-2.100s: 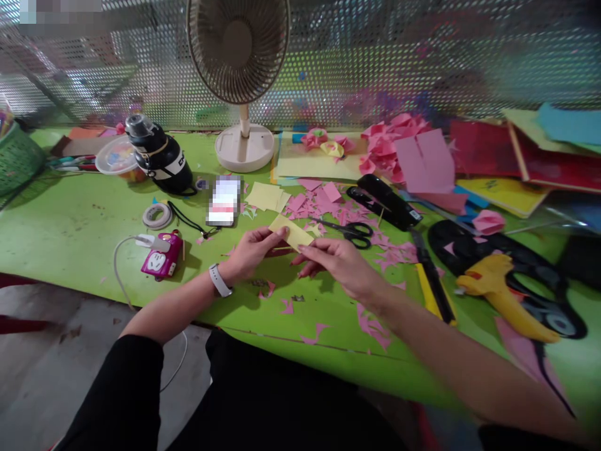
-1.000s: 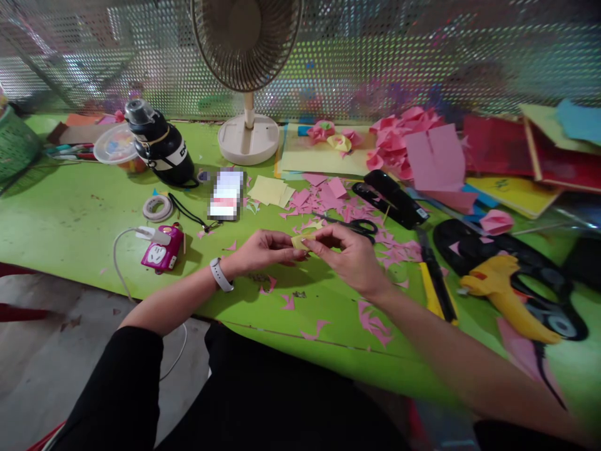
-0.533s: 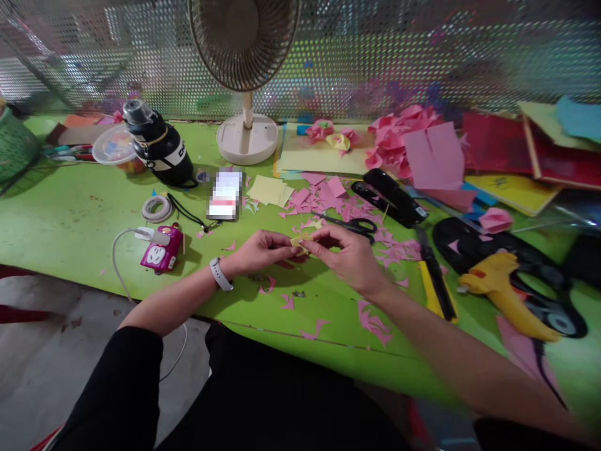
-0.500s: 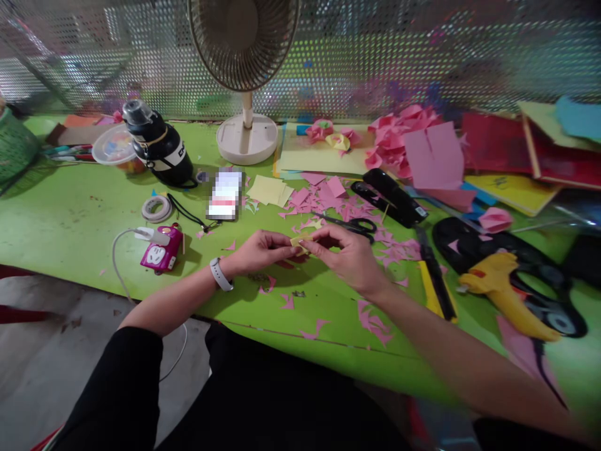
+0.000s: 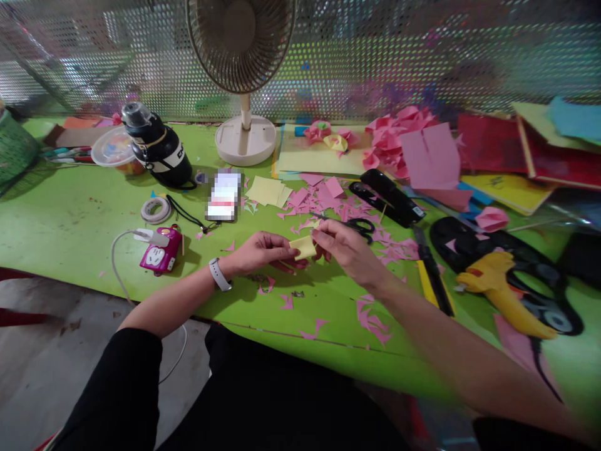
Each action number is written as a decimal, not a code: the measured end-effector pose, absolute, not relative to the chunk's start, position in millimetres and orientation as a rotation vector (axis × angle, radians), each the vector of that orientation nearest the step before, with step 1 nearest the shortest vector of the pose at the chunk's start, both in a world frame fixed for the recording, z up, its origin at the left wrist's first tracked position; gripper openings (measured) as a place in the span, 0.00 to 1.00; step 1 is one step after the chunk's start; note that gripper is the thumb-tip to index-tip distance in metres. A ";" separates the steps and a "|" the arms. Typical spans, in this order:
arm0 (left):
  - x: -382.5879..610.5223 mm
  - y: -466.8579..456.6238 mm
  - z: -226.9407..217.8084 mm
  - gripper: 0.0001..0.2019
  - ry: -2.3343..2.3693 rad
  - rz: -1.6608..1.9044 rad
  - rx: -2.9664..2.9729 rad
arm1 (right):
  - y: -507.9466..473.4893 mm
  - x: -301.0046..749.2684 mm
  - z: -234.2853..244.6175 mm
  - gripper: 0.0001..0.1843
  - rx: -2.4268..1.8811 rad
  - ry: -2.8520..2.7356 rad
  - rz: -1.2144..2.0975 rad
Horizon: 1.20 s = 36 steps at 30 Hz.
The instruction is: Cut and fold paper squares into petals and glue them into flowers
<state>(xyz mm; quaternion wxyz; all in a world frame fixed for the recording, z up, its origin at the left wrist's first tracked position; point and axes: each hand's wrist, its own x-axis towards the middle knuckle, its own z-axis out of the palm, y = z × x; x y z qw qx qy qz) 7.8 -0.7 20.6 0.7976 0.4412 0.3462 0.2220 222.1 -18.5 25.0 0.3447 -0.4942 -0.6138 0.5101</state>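
Note:
A small folded piece of yellow paper (image 5: 304, 248) is held between my two hands above the green table. My left hand (image 5: 265, 252), with a pale watch band on its wrist, pinches the paper's left end between thumb and fingers. At the right edge of the paper, my right hand (image 5: 342, 249) grips it with thumb and fingertips closed. Behind my right hand lie black scissors (image 5: 361, 227), partly covered by it. Pink paper scraps (image 5: 323, 197) and a few yellow paper squares (image 5: 267, 190) lie just beyond the hands.
A fan (image 5: 245, 141), a black bottle (image 5: 164, 150) and a phone (image 5: 224, 195) stand or lie toward the back. A magenta power adapter (image 5: 162, 250) and a tape roll (image 5: 156, 209) are at left. At right are a stapler (image 5: 392, 197), a cutter (image 5: 434, 275) and a yellow glue gun (image 5: 507, 294).
My right hand has shifted slightly right and its fingers have drawn back from the left hand's, so more of the yellow paper shows. My left hand stays nearly in place.

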 end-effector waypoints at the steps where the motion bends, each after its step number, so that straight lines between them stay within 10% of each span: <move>1: 7.6 -1.1 20.8 0.17 0.741 0.469 0.937 | -18.8 221.9 25.0 0.22 -1.266 -1.612 1.380; 36: 7.7 -4.2 10.6 0.21 0.601 0.325 0.877 | -25.5 209.3 22.7 0.23 -1.203 -1.668 1.280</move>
